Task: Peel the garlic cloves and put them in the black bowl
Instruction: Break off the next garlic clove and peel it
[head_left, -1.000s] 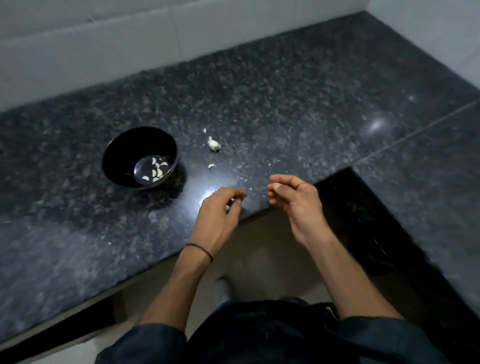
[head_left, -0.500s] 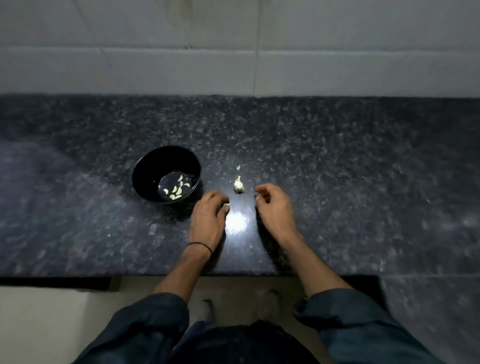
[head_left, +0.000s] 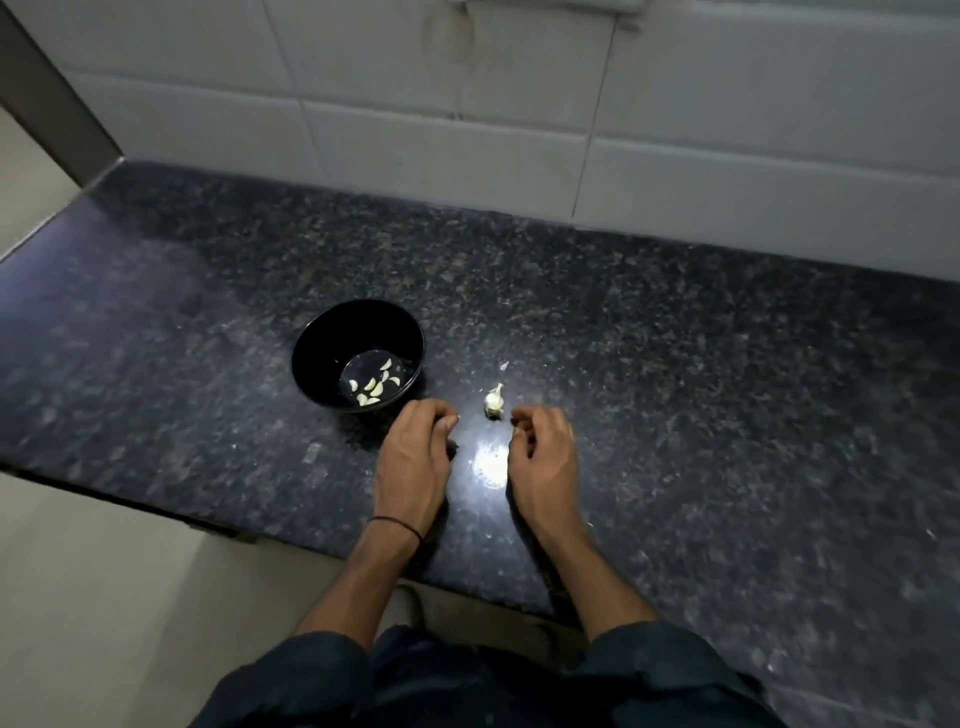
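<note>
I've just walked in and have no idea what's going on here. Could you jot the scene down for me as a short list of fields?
surface: dark speckled stone counter against a white tiled wall
bowl: black bowl, upright, left of the hands
in the bowl: several peeled garlic cloves
loose on counter: piece of garlic bulb, between and just beyond the two hands, touched by neither
left hand: left hand, curled fingers, near the bowl; contents cannot be told
right hand: right hand, curled fingers, looks empty
wrist: black band on the left
</note>
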